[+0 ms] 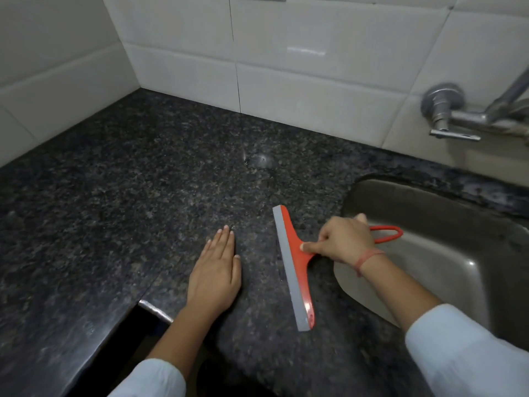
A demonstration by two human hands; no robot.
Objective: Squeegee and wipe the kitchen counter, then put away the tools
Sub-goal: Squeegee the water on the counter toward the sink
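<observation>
Head view: right hand (342, 242) wrapped around the handle of a red squeegee (294, 265), grey blade down on the dark speckled tabletop (128, 196), just at nine o'clock of the steel sink (446, 253). Left hand (214, 270) flat and spread wide on the tabletop, holding nothing, at nine o'clock of the squeegee, near but apart. Small puddle (259, 161) at twelve o'clock of both hands.

1. A red plastic squeegee (294, 262) with a long grey rubber blade lies flat on the tabletop (143, 196), blade edge facing left, its looped red handle reaching right over the sink's rim.
2. The tabletop is dark speckled granite, glossy, with a small wet patch (259, 161) near the back wall.
</observation>
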